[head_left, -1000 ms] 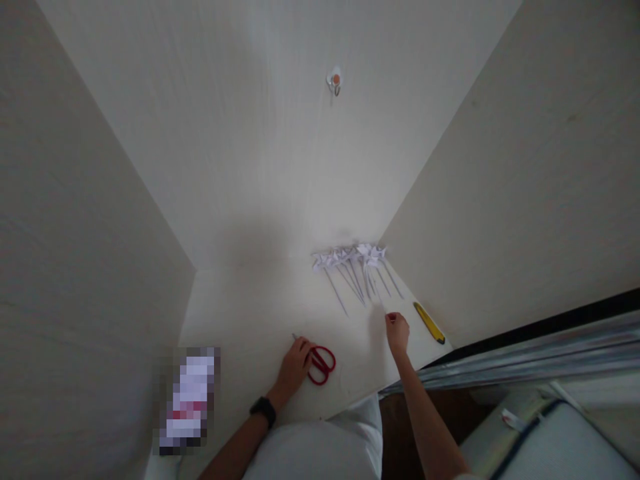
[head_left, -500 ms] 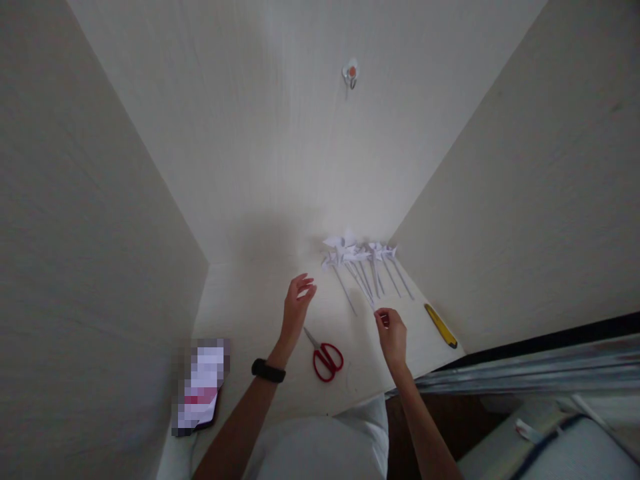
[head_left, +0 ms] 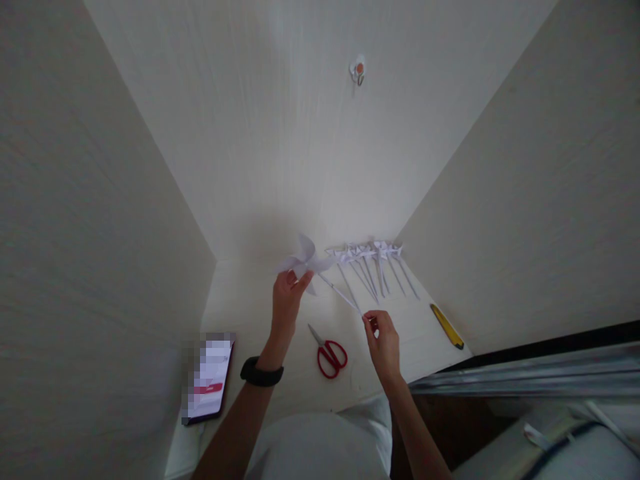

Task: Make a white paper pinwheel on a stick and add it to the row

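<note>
The phone (head_left: 210,380) at the left edge of the desk (head_left: 250,313) has its screen blurred out, so nothing on it can be read. The person's body is cut off at the bottom of the view, and only a corner of some pale furniture shows at lower right, too little to name. The row of paper pinwheels (head_left: 370,257) at the back of the desk overlaps so closely that an exact count is hard; about five or six sticks can be made out.

One pinwheel (head_left: 305,261) is held above the desk, left of that row. The left hand (head_left: 284,308) pinches its paper head between the fingertips, and the right hand (head_left: 384,341) is closed on the lower end of its thin stick, which slants between the two hands. A dark watch (head_left: 261,373) sits on the left wrist.

One pair of red scissors (head_left: 327,350) lies flat on the desk between the two hands, untouched. One yellow cutter (head_left: 447,327) lies at the desk's right edge, near the side wall. One small hook (head_left: 358,69) is fixed high on the back wall.
</note>
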The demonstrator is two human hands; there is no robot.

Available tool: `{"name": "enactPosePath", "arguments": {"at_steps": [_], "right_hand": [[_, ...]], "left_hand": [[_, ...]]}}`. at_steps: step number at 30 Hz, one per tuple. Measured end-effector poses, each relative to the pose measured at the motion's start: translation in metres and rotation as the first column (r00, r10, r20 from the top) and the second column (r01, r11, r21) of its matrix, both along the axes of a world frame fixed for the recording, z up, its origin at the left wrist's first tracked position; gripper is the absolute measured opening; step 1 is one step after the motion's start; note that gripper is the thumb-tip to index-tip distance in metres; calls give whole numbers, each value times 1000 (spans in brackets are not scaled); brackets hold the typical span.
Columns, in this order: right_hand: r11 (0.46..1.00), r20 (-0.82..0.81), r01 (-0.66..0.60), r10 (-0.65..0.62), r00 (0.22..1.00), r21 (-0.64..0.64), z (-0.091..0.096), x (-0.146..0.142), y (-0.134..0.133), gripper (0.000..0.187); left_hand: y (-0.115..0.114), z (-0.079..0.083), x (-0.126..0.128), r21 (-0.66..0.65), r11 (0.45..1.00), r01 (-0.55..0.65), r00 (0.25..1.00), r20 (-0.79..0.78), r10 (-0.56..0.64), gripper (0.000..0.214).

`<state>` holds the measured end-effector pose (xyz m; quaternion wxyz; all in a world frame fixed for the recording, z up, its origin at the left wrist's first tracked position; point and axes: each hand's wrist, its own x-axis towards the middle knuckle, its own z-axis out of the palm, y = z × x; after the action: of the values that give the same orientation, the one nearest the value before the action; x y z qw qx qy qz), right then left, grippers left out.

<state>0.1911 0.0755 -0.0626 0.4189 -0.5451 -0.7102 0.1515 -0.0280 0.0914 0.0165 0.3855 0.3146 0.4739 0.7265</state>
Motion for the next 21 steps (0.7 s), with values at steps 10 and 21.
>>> {"name": "enactPosePath", "arguments": {"at_steps": [10,21], "right_hand": [[999,6,-13,13,1000,31,4,0,-6,14],[999,18,-23,22,1000,46,7,-1,-9,13]], "left_hand": [[-6,6,1,20,999,-35,996,81,33,32],[-12,11,4,83,996,-31,987,159,18,31]]}}
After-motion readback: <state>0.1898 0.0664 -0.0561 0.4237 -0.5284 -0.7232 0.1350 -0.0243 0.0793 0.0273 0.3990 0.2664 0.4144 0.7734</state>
